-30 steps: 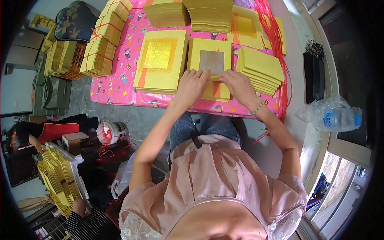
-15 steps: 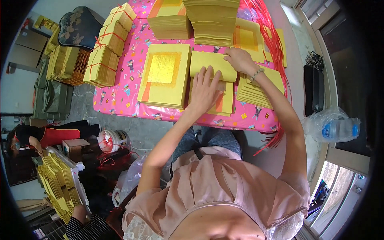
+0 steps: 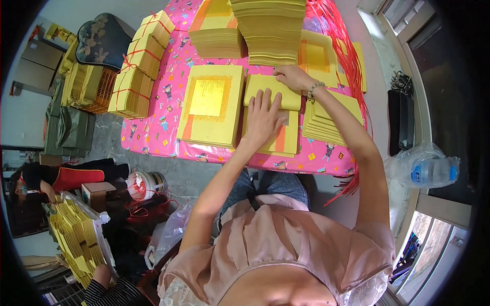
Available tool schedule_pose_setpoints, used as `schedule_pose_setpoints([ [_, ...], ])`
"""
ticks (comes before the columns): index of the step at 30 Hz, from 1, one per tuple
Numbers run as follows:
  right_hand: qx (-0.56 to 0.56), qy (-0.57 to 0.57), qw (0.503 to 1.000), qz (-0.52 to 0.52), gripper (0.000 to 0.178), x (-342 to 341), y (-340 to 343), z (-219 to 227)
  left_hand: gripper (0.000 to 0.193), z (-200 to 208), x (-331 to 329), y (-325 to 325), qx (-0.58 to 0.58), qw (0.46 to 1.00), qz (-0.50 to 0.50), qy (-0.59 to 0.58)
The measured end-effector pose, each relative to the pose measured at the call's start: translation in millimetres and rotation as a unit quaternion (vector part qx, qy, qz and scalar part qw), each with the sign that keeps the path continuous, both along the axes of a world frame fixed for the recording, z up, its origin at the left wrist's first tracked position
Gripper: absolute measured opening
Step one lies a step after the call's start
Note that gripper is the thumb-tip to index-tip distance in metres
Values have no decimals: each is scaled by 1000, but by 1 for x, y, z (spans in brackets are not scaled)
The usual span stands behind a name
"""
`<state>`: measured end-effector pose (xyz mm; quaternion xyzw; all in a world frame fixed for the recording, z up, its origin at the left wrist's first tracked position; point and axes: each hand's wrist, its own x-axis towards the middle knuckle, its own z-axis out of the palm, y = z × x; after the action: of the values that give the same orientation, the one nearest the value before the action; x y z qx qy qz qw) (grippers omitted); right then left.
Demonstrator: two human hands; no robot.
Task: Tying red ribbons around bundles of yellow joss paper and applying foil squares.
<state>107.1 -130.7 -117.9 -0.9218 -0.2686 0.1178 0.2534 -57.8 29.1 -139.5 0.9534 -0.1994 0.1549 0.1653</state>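
Observation:
A yellow paper sheet is folded over into a flat band on top of a low pile of yellow paper with an orange-and-gold patch. My left hand lies on it, palm down and fingers spread, the fingertips on the folded band. At the band's far edge, my right hand has its fingers curled against the fold; its fingertips are partly hidden. On the left stands a thick stack of yellow paper with a gold square on top. Folded yellow papers lie overlapped under my right forearm.
Taller yellow paper stacks and red-tied bundles stand on the pink patterned tablecloth. Red strings hang over the right side. A plastic bottle is at right. Another person handles yellow paper at lower left.
My right hand has slid left along the far edge of the folded sheet. My left hand stays on the sheet. The whole table sits slightly lower in view.

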Motion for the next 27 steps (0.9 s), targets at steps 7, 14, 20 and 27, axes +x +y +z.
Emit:
schedule_pose_setpoints([
  [7, -26, 13, 999, 31, 33, 2, 4, 0, 71, -2, 3, 1, -2, 1000, 7, 0],
  [14, -33, 13, 999, 31, 31, 1, 7, 3, 70, -8, 3, 2, 2, 1000, 6, -3],
  [20, -31, 1, 999, 29, 30, 2, 5, -1, 66, -5, 1, 2, -42, 999, -8, 32],
  [27, -25, -3, 999, 26, 29, 2, 8, -2, 59, -5, -3, 5, -47, 998, -21, 43],
])
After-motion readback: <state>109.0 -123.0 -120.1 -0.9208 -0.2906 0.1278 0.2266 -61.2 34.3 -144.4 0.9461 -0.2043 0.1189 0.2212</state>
